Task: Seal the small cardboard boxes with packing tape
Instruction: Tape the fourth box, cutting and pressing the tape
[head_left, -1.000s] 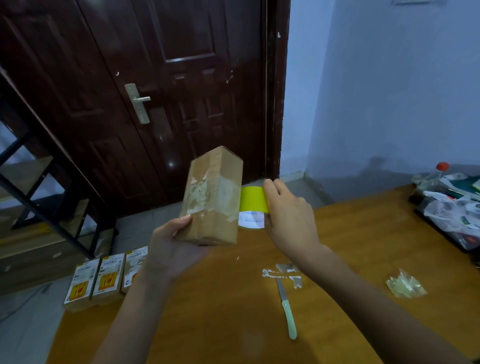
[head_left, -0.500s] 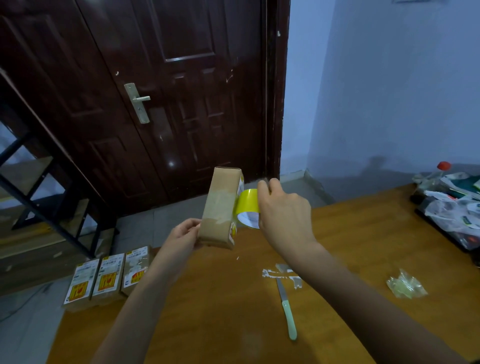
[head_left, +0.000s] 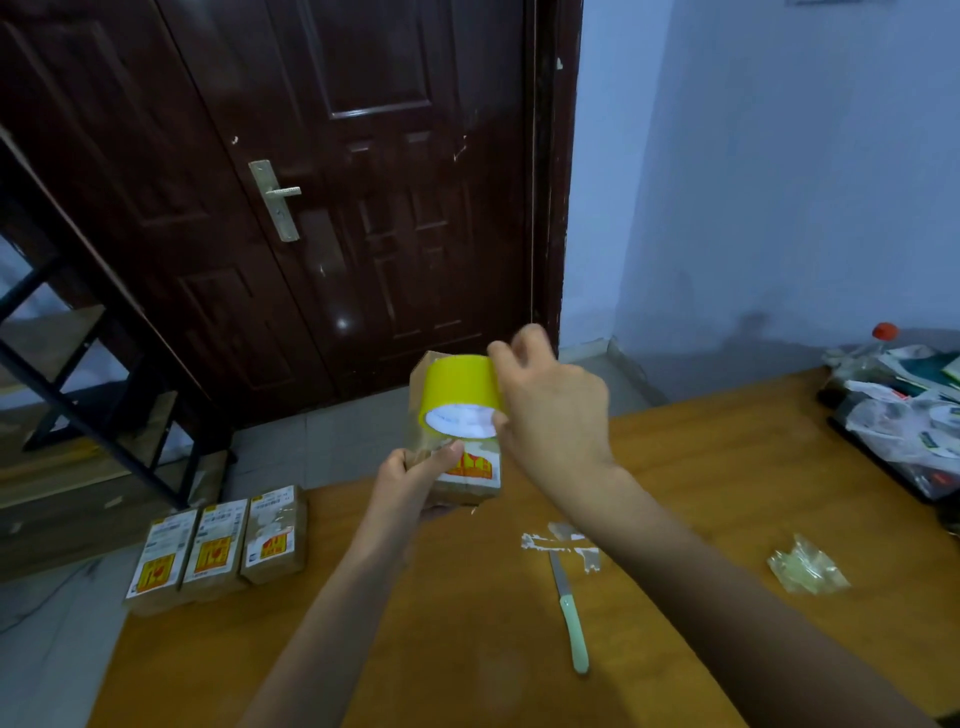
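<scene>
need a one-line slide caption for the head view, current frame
Left hand holds a small brown cardboard box above the wooden table while the right hand runs a yellow packing-tape roll over it.

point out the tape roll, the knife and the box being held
tape roll (head_left: 457, 384), head view, yellow outer band
knife (head_left: 577, 636), head view, pale green handle
held box (head_left: 470, 470), head view, printed label face

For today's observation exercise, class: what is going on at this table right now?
A person is taping up a small cardboard box. The left hand grips the box above the wooden table, while the right hand holds a yellow tape roll against it. Three more boxes sit at the table's left edge, a knife nearer the middle.
</scene>
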